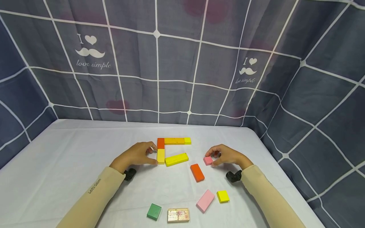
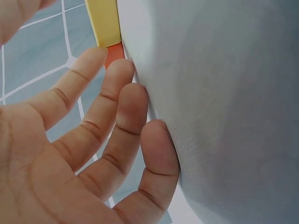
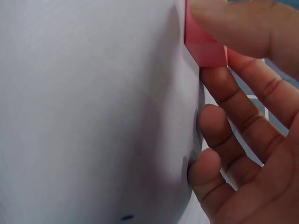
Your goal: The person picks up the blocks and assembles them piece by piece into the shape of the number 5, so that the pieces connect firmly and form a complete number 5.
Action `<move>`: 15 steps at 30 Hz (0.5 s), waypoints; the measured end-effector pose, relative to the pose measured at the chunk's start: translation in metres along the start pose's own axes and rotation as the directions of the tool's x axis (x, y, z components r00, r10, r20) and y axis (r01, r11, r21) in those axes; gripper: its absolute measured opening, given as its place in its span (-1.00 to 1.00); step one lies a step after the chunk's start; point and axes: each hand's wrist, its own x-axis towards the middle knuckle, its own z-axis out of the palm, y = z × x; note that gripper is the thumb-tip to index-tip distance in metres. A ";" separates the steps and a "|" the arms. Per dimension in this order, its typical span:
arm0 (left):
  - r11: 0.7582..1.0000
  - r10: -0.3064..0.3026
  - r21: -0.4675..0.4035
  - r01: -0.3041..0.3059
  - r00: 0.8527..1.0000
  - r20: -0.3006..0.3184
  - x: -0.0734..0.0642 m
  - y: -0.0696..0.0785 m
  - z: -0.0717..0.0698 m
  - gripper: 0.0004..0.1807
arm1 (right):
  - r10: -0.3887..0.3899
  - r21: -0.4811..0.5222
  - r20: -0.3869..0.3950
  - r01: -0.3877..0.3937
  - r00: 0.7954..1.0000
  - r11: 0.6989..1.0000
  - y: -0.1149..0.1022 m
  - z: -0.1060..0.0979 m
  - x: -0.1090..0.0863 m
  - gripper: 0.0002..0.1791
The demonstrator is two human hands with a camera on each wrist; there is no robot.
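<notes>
My left hand (image 1: 139, 154) is beside a light yellow block (image 1: 161, 156), its thumb and index fingertips at the block's left side. An orange-red block (image 1: 161, 143) joins that block's far end. From there an amber block (image 1: 174, 141) runs right to a small yellow block (image 1: 187, 141). A long yellow block (image 1: 176, 159) lies slanted, its left end by the light yellow one. In the left wrist view the fingers (image 2: 128, 109) are loosely bent with nothing gripped. My right hand (image 1: 225, 155) pinches a small pink block (image 3: 208, 46) between thumb and fingers, at the table surface.
Nearer me on the white table (image 1: 85, 145) lie an orange block (image 1: 197, 172), a larger pink block (image 1: 205, 201), a yellow square block (image 1: 223, 196), a green block (image 1: 154, 212) and a block with a printed face (image 1: 178, 215). A grey checked curtain (image 1: 176, 63) encloses the back and sides.
</notes>
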 end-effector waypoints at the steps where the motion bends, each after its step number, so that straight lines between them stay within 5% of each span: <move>1: 1.000 0.003 0.001 -0.003 1.000 0.001 0.000 0.000 0.000 -0.44 | 0.001 -0.004 -0.002 -0.001 1.000 1.000 0.001 0.000 0.000 -0.59; 15: 0.999 0.041 0.020 -0.041 0.999 0.017 0.000 -0.001 -0.002 -0.43 | 0.019 -0.027 -0.015 -0.019 1.000 0.999 0.000 0.001 0.002 -0.63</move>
